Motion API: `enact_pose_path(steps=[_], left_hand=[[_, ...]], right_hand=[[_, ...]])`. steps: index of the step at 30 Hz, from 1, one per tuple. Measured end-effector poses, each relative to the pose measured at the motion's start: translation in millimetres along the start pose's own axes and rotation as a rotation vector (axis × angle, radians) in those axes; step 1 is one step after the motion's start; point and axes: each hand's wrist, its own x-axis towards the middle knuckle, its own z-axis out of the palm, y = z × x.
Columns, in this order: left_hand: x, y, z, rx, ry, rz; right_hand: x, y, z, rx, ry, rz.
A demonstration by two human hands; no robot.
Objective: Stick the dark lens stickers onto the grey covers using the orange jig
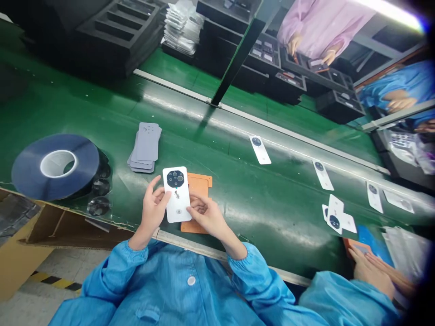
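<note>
1. Both hands grasp one white phone cover (183,201): the left hand (152,210) grips its left edge, thumb on the front, and the right hand (208,213) pinches its lower right edge, thumb foremost and fingers curled.
2. Phone cover, held near the front edge of the green surface (258,235), its face toward the viewer. It bears a round black camera patch near the top, dark characters below it and a small mark near the bottom.
3. Orange board (200,183), lying on the surface, partly hidden behind the cover and the right hand.
4. Stack of grey sheets (148,145), beyond the left hand; the sheets are slightly fanned, the top one showing holes at its far end.
5. Large roll of blue tape (56,185), lying flat at far left around a white core.
6. Further white covers (260,150), spread singly along the surface to the right; one crosses another in an overlapping pair (335,213).
7. Co-worker's hand (372,274), at lower right, beside clear bags (404,244).
</note>
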Motion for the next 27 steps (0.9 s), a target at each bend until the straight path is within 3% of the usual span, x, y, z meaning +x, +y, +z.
enact_pose_path(steps=[4, 7, 12, 17, 19, 22, 25, 27], left_hand=[[4, 13, -23.9, 0.058, 0.029, 0.072], [-3, 26, -53.7, 0.184, 0.095, 0.121], [-21, 36, -110.5, 0.518, 0.507, 0.33], [-29, 41, -163.1, 0.901, 0.807, 0.492], [-29, 41, -180.1, 0.97, 0.801, 0.432], [-28, 40, -193.8, 0.796, 0.627, 0.198], [-24, 40, -187.2, 0.551, 0.41, 0.013], [-19, 43, -174.0, 0.47, 0.299, -0.05]], right_hand=[[70, -8, -34, 0.002, 0.157, -0.077], [137, -17, -68, -0.112, 0.398, -0.02], [215, -23, -99, -0.161, 0.529, 0.016], [241, -27, -104, -0.208, 0.59, 0.059], [241, -30, -106, -0.228, 0.597, 0.064], [229, -37, -103, -0.265, 0.574, 0.044], [206, -45, -81, -0.308, 0.488, -0.01], [185, -51, -54, -0.327, 0.384, -0.049]])
